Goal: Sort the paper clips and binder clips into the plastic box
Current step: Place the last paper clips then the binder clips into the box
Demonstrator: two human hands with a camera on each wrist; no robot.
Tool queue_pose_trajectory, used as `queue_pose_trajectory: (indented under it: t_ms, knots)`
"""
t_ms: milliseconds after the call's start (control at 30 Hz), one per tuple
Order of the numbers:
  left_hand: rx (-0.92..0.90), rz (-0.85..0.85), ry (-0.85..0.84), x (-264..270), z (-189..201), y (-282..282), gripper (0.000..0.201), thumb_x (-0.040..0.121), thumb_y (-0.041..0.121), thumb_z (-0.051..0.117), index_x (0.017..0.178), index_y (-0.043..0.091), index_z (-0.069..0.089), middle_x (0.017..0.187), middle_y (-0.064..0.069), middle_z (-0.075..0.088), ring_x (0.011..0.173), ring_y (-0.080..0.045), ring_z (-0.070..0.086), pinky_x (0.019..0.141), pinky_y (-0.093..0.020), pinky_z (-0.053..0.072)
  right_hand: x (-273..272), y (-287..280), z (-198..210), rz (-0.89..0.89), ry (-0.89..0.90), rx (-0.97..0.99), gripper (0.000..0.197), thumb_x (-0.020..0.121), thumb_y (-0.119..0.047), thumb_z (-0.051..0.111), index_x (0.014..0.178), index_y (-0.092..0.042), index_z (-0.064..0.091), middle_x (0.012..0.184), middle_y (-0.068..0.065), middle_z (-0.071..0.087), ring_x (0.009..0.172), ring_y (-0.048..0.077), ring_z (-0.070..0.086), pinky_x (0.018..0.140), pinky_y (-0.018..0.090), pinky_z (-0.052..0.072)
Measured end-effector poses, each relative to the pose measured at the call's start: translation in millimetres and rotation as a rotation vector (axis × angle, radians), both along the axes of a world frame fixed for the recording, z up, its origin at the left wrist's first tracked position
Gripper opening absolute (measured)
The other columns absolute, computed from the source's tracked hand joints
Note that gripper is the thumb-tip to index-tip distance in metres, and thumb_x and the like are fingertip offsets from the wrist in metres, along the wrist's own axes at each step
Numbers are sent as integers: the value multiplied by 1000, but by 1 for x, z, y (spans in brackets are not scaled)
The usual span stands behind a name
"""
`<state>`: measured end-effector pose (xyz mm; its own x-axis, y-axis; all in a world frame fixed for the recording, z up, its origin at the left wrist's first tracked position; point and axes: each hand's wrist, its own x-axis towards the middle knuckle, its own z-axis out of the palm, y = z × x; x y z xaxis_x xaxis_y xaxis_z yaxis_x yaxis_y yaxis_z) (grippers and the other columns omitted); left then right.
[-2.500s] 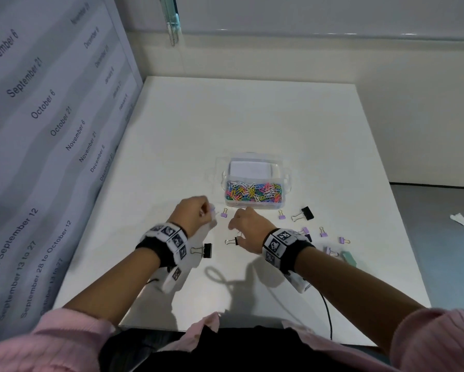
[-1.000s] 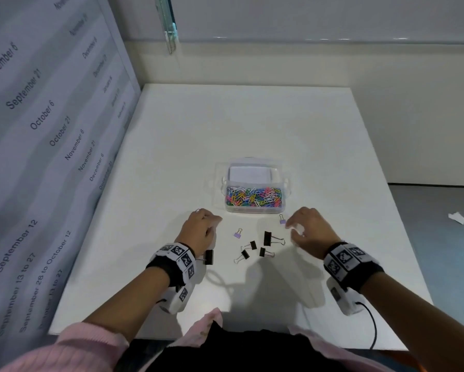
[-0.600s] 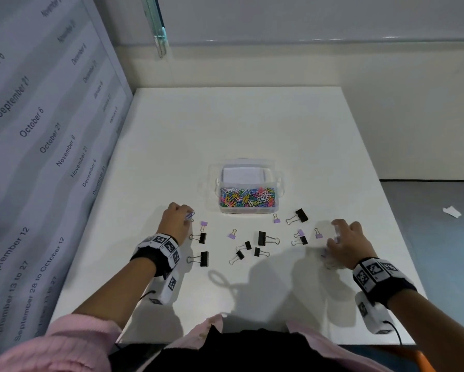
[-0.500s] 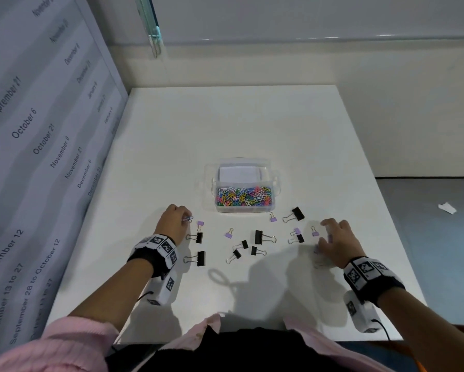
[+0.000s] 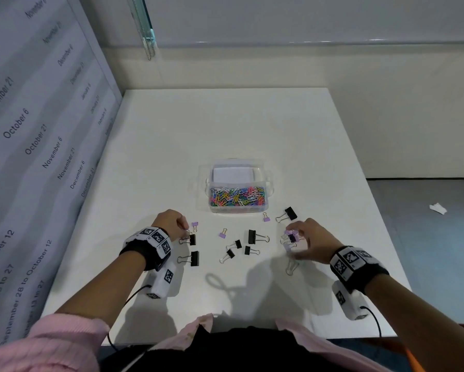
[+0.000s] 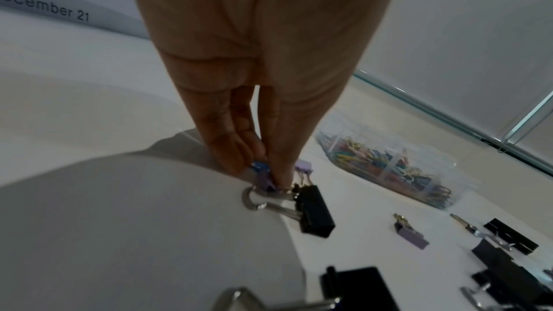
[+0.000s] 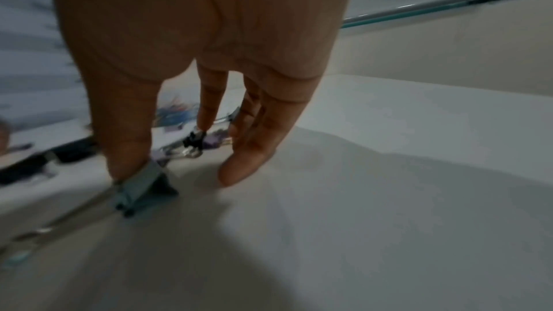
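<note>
A clear plastic box (image 5: 268,181) stands mid-table; its near compartment holds colourful paper clips (image 5: 237,196), also seen in the left wrist view (image 6: 386,162). My left hand (image 5: 186,230) pinches a small purple binder clip (image 6: 265,180) together with something blue, right beside a black binder clip (image 6: 314,212). My right hand (image 5: 292,244) is spread over a cluster of small purple and black clips (image 5: 291,237). Its thumb presses a grey-green binder clip (image 7: 140,188), and a fingertip touches a small black clip (image 7: 194,138).
Loose black binder clips (image 5: 251,236) (image 5: 194,258) (image 5: 290,213) and purple ones (image 5: 222,234) (image 5: 265,217) lie between my hands and the box. A calendar-printed wall (image 5: 38,146) borders the white table (image 5: 225,124) on the left; floor lies beyond its right edge.
My right hand swung out to the right, then came back left and now rakes clips together. My left hand stayed put, still pinching, and dipped toward the black clip.
</note>
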<state>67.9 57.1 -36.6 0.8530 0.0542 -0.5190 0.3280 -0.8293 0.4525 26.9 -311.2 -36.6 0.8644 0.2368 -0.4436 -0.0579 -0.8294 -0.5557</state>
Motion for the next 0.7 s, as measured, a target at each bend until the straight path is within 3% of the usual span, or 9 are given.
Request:
queue_pose_trajectory:
  t_ms: [67,200,333,433,500,600,700]
  knots:
    - [15,-4,18,0,2,-2,18,71,3,73,65,17,63,81,-8,67,78,-16,59,71,-20,43,-6,4,-4,12,-11,14,52,64,-30,77,110,-32,53,97,-2,45,86,4,49,75,11,36]
    - [39,-48,35,-3,5,-6,24,73,2,69,59,20,60,78,-3,65,78,-14,58,62,-17,43,-6,4,-6,0,2,17,64,61,-30,81,117,-27,51,102,-2,45,97,11,50,83,20,37]
    - [61,-88,-2,-5,9,-8,32,73,-2,53,51,21,56,76,-2,69,79,-19,62,64,-20,42,-1,4,0,-48,-25,1,77,52,-38,85,118,-32,46,102,-6,39,88,6,48,82,24,41]
    - [27,-37,-118,1,20,-19,20,83,2,49,69,14,53,77,-2,64,71,-20,59,56,-15,42,-1,11,-1,-56,-32,-10,81,52,-37,84,122,-30,44,107,-5,37,94,10,48,83,25,43]
    - [-19,-43,-235,9,29,-31,9,88,6,52,81,12,50,83,-6,61,71,-21,54,63,-22,41,-2,22,-4,-36,-42,-3,70,58,-32,81,119,-26,48,105,-3,38,92,9,49,82,23,41]
    - [-140,-76,-324,22,41,-53,9,88,6,53,85,14,49,87,-5,60,69,-20,55,63,-24,44,-2,45,-6,24,-65,15,52,67,-30,73,114,-19,54,97,-1,40,88,12,47,89,27,42]
    - [-187,-124,-347,31,50,-72,11,89,4,50,95,11,56,99,-8,61,79,-22,57,76,-33,49,1,65,-7,32,-95,39,46,72,-28,72,114,-20,55,97,-2,40,87,10,45,88,27,42]
